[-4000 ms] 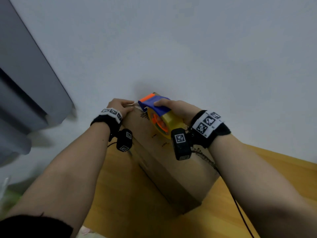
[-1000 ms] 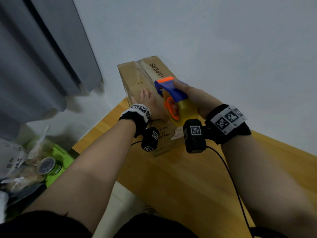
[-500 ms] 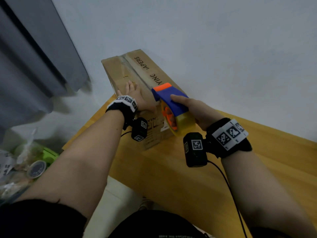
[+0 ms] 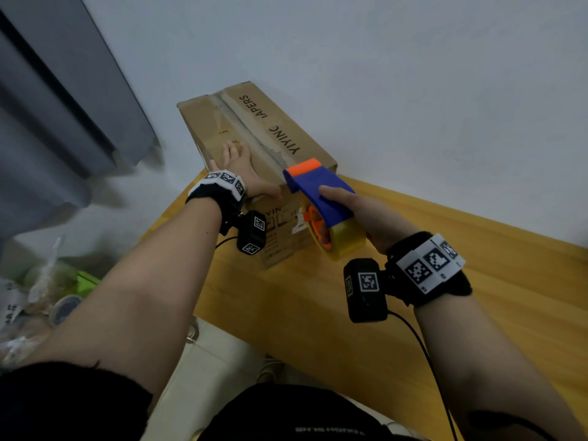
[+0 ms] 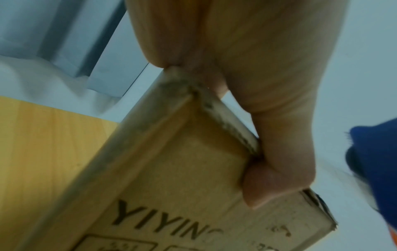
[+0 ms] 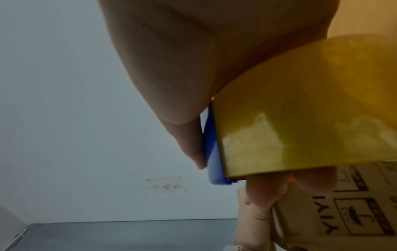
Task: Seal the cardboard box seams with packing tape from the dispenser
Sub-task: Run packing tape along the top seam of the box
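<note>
The cardboard box, printed YIYING PAPERS, lies on the wooden table against the wall. A tape strip runs along its top seam. My left hand lies flat on the box top, fingers straight. In the left wrist view its thumb hooks over the near edge of the box. My right hand grips the blue and orange tape dispenser at the box's near right corner, its yellowish tape roll hanging past the near end. In the right wrist view the fingers curl under the roll.
A grey curtain hangs at the left. Plastic bags and a jar clutter the floor below the table's left edge. A paper note is stuck on the white wall. Bare tabletop stretches to the right of the box.
The dispenser has travelled from the far end of the box along the top seam to the near edge. My left hand has stayed pressed on the box top.
</note>
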